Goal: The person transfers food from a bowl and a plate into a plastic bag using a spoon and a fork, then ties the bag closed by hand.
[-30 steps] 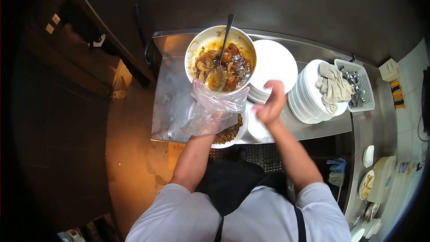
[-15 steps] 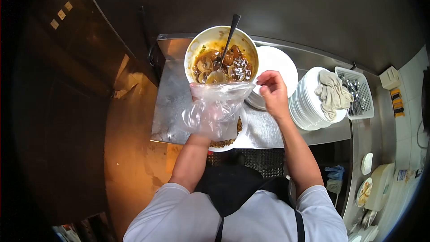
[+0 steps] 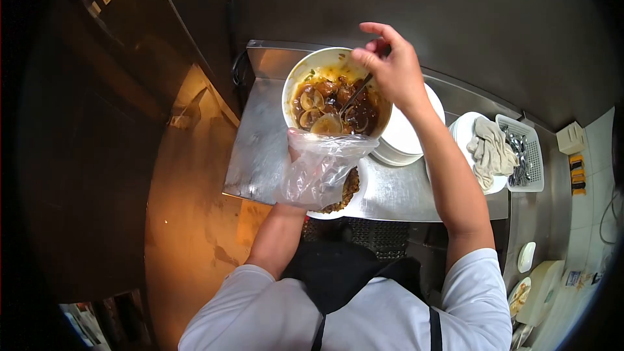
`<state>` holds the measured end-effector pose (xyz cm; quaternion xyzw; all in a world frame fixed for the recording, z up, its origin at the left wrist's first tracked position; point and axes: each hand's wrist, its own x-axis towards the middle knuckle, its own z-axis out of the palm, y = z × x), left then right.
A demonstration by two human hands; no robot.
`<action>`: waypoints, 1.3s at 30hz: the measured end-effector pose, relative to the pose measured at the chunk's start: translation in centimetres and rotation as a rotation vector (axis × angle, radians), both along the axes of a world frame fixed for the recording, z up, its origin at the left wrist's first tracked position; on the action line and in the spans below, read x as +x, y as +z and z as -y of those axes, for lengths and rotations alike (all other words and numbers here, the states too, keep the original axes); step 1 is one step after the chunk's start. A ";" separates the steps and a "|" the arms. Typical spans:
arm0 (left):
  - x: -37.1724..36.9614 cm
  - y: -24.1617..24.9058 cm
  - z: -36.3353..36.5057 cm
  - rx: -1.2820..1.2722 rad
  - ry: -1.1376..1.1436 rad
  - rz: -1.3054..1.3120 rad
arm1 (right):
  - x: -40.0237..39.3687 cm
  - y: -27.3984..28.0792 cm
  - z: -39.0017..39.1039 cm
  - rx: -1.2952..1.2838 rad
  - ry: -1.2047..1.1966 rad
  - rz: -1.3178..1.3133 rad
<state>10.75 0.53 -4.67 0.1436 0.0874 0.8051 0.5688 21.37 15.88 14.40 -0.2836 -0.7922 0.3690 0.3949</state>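
A clear plastic bag [image 3: 315,169] hangs at the near rim of a white bowl [image 3: 291,94]. My left hand [image 3: 296,146] is closed at its upper left, right at the bowl's rim, partly covered by the film. Glossy brown sauce with round pieces [image 3: 318,101] fills the bowl, which tilts toward me. A metal spoon [image 3: 354,96] stands in it, leaning right. Above the right side of the bowl, my right hand [image 3: 390,58] has thumb and forefinger apart; the upper spoon handle disappears behind it. Below the bag shows a white plate [image 3: 361,198] with brown chopped food [image 3: 348,195].
White plates [image 3: 403,140] are stacked right of the bowl on the steel counter [image 3: 253,136]. A grey cloth [image 3: 491,153] lies on another stack [image 3: 463,131], beside a white basket [image 3: 534,149] of cutlery [image 3: 519,159]. A dark wall [image 3: 468,32] rises behind.
My right hand has moved from beside the bag up and over the bowl's right side. The spoon has swung from nearly upright to leaning right. My left hand stays at the rim with the bag.
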 end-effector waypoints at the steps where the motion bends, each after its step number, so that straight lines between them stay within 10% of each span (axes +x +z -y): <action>1: 0.0 -0.1 -0.1 0.005 0.002 -0.002 | 0.1 -0.3 1.2 -0.002 -0.031 -0.057; 6: -0.2 -0.3 -0.6 0.038 0.015 -0.010 | -0.2 -3.0 3.6 -0.420 0.074 -0.536; 12: -1.0 -0.2 -1.1 0.063 0.014 -0.005 | 1.0 -1.8 5.0 -0.360 0.126 0.017; 18: -1.4 -0.1 -1.6 0.081 0.021 -0.002 | 3.3 0.1 2.1 -0.069 0.051 -0.375; 39: -3.2 2.0 -4.0 0.158 0.021 -0.047 | 1.6 -1.9 0.9 -0.405 0.195 -0.130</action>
